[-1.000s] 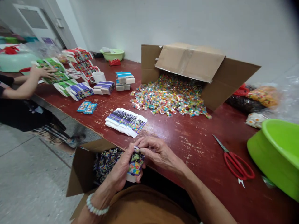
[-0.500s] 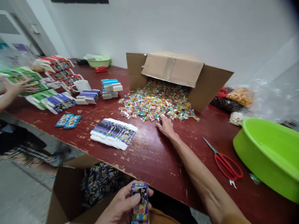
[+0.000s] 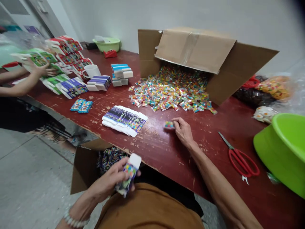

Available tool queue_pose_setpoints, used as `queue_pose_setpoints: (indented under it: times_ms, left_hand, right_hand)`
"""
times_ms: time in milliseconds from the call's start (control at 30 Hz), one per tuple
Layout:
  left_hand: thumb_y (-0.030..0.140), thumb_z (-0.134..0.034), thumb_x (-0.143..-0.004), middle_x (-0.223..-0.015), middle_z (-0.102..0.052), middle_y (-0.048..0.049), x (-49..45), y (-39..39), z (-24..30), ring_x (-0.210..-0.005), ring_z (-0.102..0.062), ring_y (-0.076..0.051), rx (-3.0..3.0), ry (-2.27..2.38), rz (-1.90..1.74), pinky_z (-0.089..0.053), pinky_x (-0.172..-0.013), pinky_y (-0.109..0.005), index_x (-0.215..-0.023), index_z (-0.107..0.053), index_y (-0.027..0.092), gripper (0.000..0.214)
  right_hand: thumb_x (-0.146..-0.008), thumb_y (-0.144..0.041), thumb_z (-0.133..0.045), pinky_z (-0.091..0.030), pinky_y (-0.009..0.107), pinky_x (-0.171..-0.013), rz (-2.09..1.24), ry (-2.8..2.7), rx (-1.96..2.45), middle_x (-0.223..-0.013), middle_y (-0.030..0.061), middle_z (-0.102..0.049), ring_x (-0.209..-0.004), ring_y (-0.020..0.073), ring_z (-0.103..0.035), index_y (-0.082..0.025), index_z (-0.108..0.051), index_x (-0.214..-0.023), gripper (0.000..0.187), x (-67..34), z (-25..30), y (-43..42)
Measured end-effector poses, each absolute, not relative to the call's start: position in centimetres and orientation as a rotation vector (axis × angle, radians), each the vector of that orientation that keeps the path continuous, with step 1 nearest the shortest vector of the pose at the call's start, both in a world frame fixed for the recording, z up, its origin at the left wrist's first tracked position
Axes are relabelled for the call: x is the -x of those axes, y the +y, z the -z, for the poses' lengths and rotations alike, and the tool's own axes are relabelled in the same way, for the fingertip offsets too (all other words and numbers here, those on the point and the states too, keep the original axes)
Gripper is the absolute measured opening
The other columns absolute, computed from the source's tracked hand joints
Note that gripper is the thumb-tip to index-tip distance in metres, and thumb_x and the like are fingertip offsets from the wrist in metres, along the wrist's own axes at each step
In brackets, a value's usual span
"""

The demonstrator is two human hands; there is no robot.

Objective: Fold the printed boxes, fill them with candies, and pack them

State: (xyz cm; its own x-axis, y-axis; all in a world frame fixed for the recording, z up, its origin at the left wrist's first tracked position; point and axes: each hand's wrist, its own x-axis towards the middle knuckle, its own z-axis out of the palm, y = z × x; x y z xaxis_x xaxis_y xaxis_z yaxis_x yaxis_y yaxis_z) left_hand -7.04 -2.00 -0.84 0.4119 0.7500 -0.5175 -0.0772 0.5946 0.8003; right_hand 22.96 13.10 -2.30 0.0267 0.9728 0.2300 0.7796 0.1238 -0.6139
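My left hand (image 3: 114,178) grips a small purple printed candy box (image 3: 128,174) over my lap, its white end flap standing up. Out over the table, my right hand (image 3: 183,130) pinches a small wrapped candy packet (image 3: 168,124) with multicoloured pieces. Beyond it, a heap of similar candy packets (image 3: 166,92) spills from a cardboard carton (image 3: 190,47) lying on its side. Left of my right hand lies a fanned stack of flat purple boxes (image 3: 125,119). Below the table edge, an open carton (image 3: 83,171) holds many dark printed packets (image 3: 111,159).
Red-handled scissors (image 3: 240,160) and a green basin (image 3: 264,149) lie to the right. Blue packets (image 3: 81,106), purple and blue boxes and a white mug (image 3: 91,71) stand left. A co-worker's hands (image 3: 41,68) hold green boxes at far left.
My right hand has drawn back from the heap with a candy packet. My left hand has turned and tilted the box, and its white flap now shows. The view has shifted.
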Motion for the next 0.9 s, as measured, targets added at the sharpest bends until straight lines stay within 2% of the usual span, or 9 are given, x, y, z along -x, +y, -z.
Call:
queue_pose_setpoints:
  times_ms: [133, 333, 400, 500, 567, 633, 733, 800, 900]
  left_hand:
    - [0.029, -0.062, -0.083, -0.09, -0.072, -0.0043, 4.0, -0.6, -0.3, -0.063, -0.069, -0.015, -0.863, 1.006, -0.726, -0.049, -0.06, -0.025, -0.112, -0.048, 0.02, 0.033]
    - [0.019, -0.058, -0.076, -0.081, -0.065, 0.0024, 2.9, -0.3, -0.6, -0.056, -0.059, -0.011, -1.106, 1.051, -0.687, -0.047, -0.053, -0.023, -0.108, -0.051, 0.022, 0.032]
    - [0.015, -0.059, -0.073, -0.081, -0.064, 0.0026, 2.7, -0.3, -1.0, -0.061, -0.06, -0.013, -1.139, 1.053, -0.735, -0.049, -0.054, -0.023, -0.104, -0.054, 0.022, 0.033]
    - [0.029, -0.06, -0.081, -0.083, -0.067, 0.0001, 2.5, -0.4, -1.7, -0.064, -0.063, -0.016, -0.935, 1.024, -0.841, -0.051, -0.054, -0.025, -0.118, -0.053, 0.022, 0.038]
    - [0.049, -0.056, -0.086, -0.08, -0.07, -0.0025, 2.3, -0.5, -2.1, -0.056, -0.063, -0.017, -0.756, 1.028, -0.879, -0.051, -0.049, -0.027, -0.127, -0.052, 0.019, 0.05]
    - [0.058, -0.056, -0.086, -0.074, -0.07, -0.0038, 2.1, -0.5, -2.1, -0.049, -0.062, -0.017, -0.66, 1.024, -0.906, -0.05, -0.046, -0.027, -0.13, -0.052, 0.015, 0.062]
    - [0.049, -0.063, -0.083, -0.071, -0.07, -0.0035, 1.7, -0.7, -1.6, -0.046, -0.059, -0.016, -0.668, 0.996, -0.98, -0.05, -0.043, -0.027, -0.133, -0.052, 0.012, 0.063]
    - [0.042, -0.065, -0.083, -0.075, -0.07, -0.0032, 1.5, -0.8, -1.4, -0.05, -0.06, -0.016, -0.705, 1.002, -1.033, -0.05, -0.042, -0.026, -0.134, -0.053, 0.014, 0.06]
    - [0.034, -0.065, -0.083, -0.087, -0.07, -0.0031, 1.5, -0.9, -1.3, -0.061, -0.065, -0.018, -0.697, 1.014, -1.089, -0.051, -0.042, -0.025, -0.135, -0.05, 0.018, 0.057]
  right_hand:
    - [-0.1, -0.024, -0.046, -0.048, 0.026, -0.068, -0.701, -1.996, 1.062, -0.085, 0.004, -0.07, -0.071, 0.0154, -0.063, -0.02, -0.066, -0.105, 0.021, -19.6, 0.1, 8.2]
    - [-0.095, -0.013, -0.051, -0.042, 0.029, -0.065, -0.286, -2.4, 0.668, -0.08, 0.0069, -0.065, -0.072, 0.0178, -0.055, -0.016, -0.062, -0.092, 0.012, -16.6, -1.4, 5.1]
    - [-0.094, -0.015, -0.055, -0.043, 0.032, -0.069, -0.309, -2.453, 0.659, -0.08, 0.0058, -0.065, -0.074, 0.019, -0.055, -0.018, -0.061, -0.091, 0.007, -16.3, -1.9, 4.8]
    - [-0.096, -0.02, -0.053, -0.046, 0.032, -0.076, -0.712, -2.132, 0.796, -0.09, 0.0043, -0.067, -0.08, 0.0177, -0.058, -0.02, -0.058, -0.104, 0.01, -16.2, -2.5, 4.4]
    - [-0.096, -0.025, -0.055, -0.048, 0.031, -0.077, -1.054, -1.786, 0.898, -0.095, 0.0029, -0.065, -0.085, 0.0162, -0.06, -0.022, -0.055, -0.112, 0.017, -16.0, -2.5, 4.1]
    - [-0.092, -0.031, -0.061, -0.05, 0.029, -0.072, -1.392, -1.502, 0.914, -0.099, 0.0017, -0.063, -0.083, 0.0153, -0.061, -0.024, -0.053, -0.114, 0.024, -15.6, -2.1, 3.7]
    - [-0.081, -0.036, -0.074, -0.049, 0.024, -0.058, -1.769, -1.243, 0.853, -0.108, 0.0022, -0.063, -0.071, 0.0122, -0.059, -0.026, -0.052, -0.113, 0.04, -14.4, -1.1, 2.9]
    - [-0.076, -0.038, -0.08, -0.047, 0.021, -0.052, -1.822, -1.182, 0.872, -0.109, 0.0023, -0.063, -0.067, 0.0103, -0.058, -0.025, -0.053, -0.113, 0.047, -13.5, -0.6, 2.6]
    - [-0.079, -0.042, -0.077, -0.047, 0.022, -0.049, -1.741, -1.26, 0.904, -0.091, 0.0012, -0.066, -0.058, 0.0102, -0.056, -0.022, -0.062, -0.104, 0.035, -13.1, -0.3, 2.4]
